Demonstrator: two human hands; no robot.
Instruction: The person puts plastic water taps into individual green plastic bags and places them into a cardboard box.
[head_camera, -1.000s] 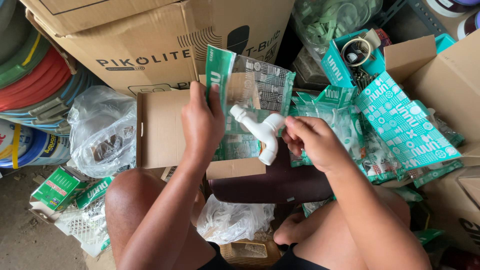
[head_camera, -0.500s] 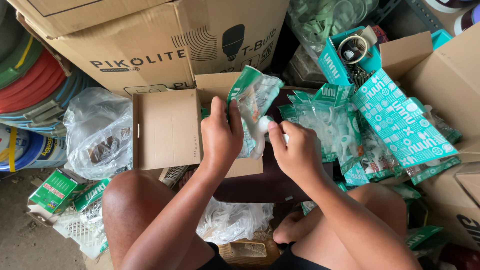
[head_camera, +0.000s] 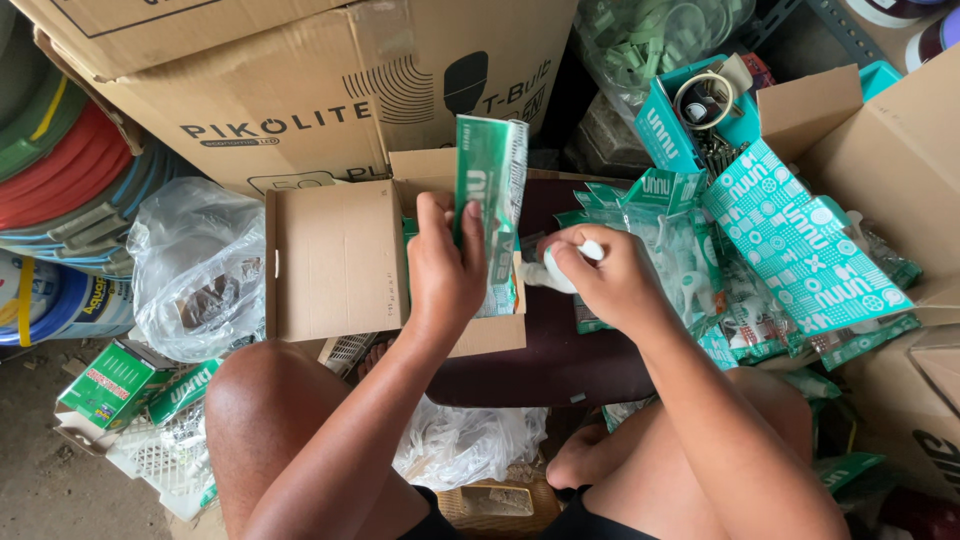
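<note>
The left hand (head_camera: 443, 268) now holds the green packet (head_camera: 490, 200) upright, right hand (head_camera: 598, 278) gripping the white fitting (head_camera: 560, 272) lower.

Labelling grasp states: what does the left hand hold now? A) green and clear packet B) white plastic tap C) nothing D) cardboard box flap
A: the left hand pinches a green and clear packet upright above the small open cardboard box, while the right hand closes its grip on the white plastic piece.
</note>
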